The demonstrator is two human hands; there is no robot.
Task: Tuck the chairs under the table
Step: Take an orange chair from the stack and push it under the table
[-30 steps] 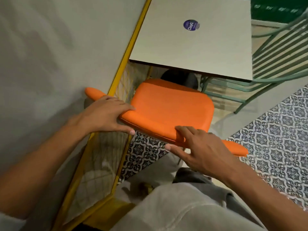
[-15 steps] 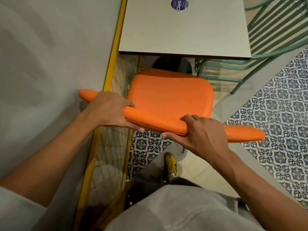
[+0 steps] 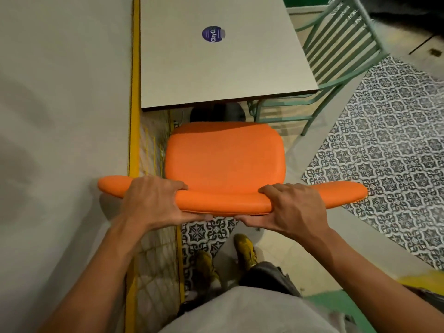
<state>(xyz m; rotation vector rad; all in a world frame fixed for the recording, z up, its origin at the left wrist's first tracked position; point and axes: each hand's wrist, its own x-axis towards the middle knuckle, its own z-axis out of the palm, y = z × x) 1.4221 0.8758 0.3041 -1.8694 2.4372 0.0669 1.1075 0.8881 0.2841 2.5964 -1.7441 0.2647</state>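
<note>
Orange chair [image 3: 224, 162] stands on patterned floor [image 3: 389, 150], seat facing the bench [image 3: 216, 68], front edge near its rim, not under it. Left hand [image 3: 153, 200] and right hand [image 3: 293, 207] both closed around the backrest top. Green chair [image 3: 336, 51] beside bench, right.

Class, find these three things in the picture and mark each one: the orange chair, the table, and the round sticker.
orange chair [image 3: 224, 155], head view, middle of the seat cushion.
table [image 3: 192, 75], head view, bare part of the grey top.
round sticker [image 3: 212, 34], head view, centre of the purple disc.
</note>
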